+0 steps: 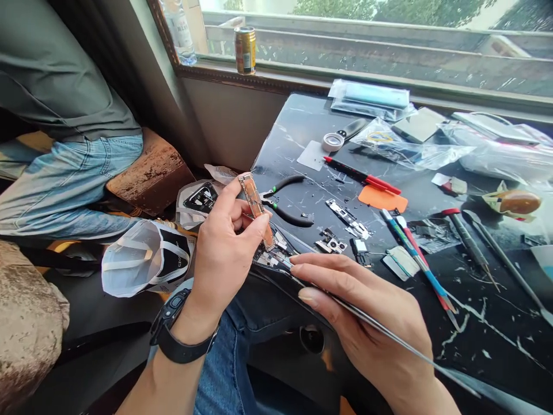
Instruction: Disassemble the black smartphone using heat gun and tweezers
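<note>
I hold copper-coloured metal strip (256, 202) up in left hand (220, 253), fingers (228, 202) clamped on it, clear of surface (496, 340), likely for access. Right hand (363, 311) fingers closed on long steel tweezers (389, 328), tips near strip. Small phone parts (348, 219) set apart, far side.

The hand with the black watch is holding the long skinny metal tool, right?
Not quite. The head view shows the right hand holding the long thin metal tool. The left hand, with the black watch, holds a copper-coloured strip.
</note>
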`<state>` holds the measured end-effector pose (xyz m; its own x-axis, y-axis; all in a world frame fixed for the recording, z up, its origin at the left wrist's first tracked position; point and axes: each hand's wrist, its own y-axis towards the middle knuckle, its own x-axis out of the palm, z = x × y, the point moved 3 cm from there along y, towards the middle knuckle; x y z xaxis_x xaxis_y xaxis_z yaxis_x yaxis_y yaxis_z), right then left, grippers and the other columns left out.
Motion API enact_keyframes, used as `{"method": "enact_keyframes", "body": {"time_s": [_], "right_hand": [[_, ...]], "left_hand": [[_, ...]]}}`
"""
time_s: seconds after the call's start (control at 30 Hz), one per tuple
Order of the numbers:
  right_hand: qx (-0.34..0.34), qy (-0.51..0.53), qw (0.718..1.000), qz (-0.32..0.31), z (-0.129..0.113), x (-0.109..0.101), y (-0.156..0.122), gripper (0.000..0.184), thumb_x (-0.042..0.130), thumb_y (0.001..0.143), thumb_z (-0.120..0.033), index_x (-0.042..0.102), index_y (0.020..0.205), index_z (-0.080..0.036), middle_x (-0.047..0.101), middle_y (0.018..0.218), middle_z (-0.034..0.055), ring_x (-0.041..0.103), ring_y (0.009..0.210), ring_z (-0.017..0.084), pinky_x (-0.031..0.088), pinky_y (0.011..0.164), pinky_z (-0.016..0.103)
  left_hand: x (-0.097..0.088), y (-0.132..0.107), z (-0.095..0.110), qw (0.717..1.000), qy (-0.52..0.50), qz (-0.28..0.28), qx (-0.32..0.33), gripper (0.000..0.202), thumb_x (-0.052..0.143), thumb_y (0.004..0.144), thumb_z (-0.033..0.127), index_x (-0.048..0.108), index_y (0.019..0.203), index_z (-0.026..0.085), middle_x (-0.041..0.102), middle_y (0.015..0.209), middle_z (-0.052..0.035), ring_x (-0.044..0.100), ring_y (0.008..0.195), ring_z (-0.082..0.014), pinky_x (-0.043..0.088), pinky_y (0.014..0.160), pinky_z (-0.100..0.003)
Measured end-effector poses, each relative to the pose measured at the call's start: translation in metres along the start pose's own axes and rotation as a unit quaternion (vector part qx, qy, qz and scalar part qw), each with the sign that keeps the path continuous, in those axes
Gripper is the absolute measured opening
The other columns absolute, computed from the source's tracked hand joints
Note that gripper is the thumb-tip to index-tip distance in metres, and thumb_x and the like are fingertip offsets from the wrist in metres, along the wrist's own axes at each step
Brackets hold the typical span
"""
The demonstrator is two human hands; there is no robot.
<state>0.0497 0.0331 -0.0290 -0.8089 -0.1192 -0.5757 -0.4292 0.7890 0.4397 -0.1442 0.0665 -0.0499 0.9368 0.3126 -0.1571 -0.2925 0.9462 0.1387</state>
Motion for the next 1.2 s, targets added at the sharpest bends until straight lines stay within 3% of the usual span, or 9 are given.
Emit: {"method": "enact_keyframes", "body": {"time_s": [0.23,0.43,0.6,0.8,0.97,1.1,1.2], "right_hand": [[-0.012,-0.057,0.998,-0.001,-0.003,0.005,-0.015,0.022,0.072,0.099,-0.015,0.077,0.118,-0.026,0.081,0.120,0.0059,0.080,0.102,0.017,0.064,0.089,0.023],[-0.019,-0.091,0.996,-0.001,-0.005,0.011,-0.015,0.028,0.069,0.099,-0.009,0.077,0.120,-0.027,0.081,0.121,0.0068,0.081,0.101,0.017,0.066,0.085,0.025],[-0.028,-0.103,0.994,-0.007,-0.005,0.012,-0.014,0.028,0.066,0.100,-0.008,0.078,0.119,-0.024,0.081,0.122,0.0082,0.080,0.104,0.017,0.065,0.089,0.025],[-0.040,-0.096,0.995,0.010,-0.002,0.016,-0.017,0.028,0.067,0.100,-0.011,0.079,0.120,-0.027,0.081,0.123,0.0066,0.080,0.103,0.017,0.063,0.086,0.025],[-0.054,-0.112,0.992,0.027,0.000,0.019,-0.019,0.028,0.066,0.101,-0.012,0.078,0.121,-0.027,0.080,0.123,0.0050,0.079,0.100,0.016,0.061,0.083,0.025],[-0.070,-0.122,0.990,0.024,-0.001,0.018,-0.018,0.027,0.066,0.101,-0.011,0.078,0.120,-0.026,0.081,0.121,0.0056,0.080,0.099,0.016,0.061,0.083,0.025],[-0.077,-0.128,0.989,0.016,-0.001,0.017,-0.017,0.028,0.066,0.101,-0.009,0.078,0.120,-0.025,0.080,0.122,0.0058,0.079,0.100,0.016,0.061,0.084,0.025]], "left_hand": [[0.000,-0.002,-0.003,1.000,-0.005,0.018,0.005,0.061,0.072,0.091,0.017,0.056,0.150,0.022,0.078,0.092,-0.0017,0.075,0.070,-0.0191,0.065,0.063,-0.031],[0.002,-0.001,-0.007,0.998,-0.051,0.020,-0.011,0.066,0.072,0.091,0.017,0.052,0.153,0.023,0.078,0.099,-0.0040,0.079,0.088,-0.0228,0.066,0.067,-0.031],[0.002,0.001,-0.009,0.992,-0.108,0.024,-0.055,0.081,0.073,0.086,0.014,0.039,0.160,0.018,0.076,0.092,-0.0024,0.077,0.077,-0.0194,0.065,0.062,-0.028],[0.001,0.003,-0.014,0.996,-0.081,0.015,-0.017,0.077,0.070,0.089,0.012,0.040,0.158,0.022,0.074,0.082,0.0019,0.073,0.060,-0.0165,0.065,0.059,-0.030],[0.001,0.004,-0.014,0.996,-0.085,0.028,-0.013,0.075,0.071,0.086,0.011,0.044,0.156,0.020,0.075,0.080,0.0019,0.078,0.071,-0.0201,0.064,0.059,-0.029],[0.001,0.002,-0.008,0.995,-0.079,0.026,-0.045,0.078,0.070,0.088,0.012,0.041,0.160,0.017,0.070,0.071,0.0053,0.075,0.066,-0.0172,0.063,0.065,-0.029],[0.001,0.001,-0.005,0.995,-0.070,0.027,-0.069,0.078,0.069,0.089,0.013,0.040,0.161,0.017,0.071,0.074,0.0047,0.076,0.074,-0.0176,0.061,0.068,-0.027]]}}
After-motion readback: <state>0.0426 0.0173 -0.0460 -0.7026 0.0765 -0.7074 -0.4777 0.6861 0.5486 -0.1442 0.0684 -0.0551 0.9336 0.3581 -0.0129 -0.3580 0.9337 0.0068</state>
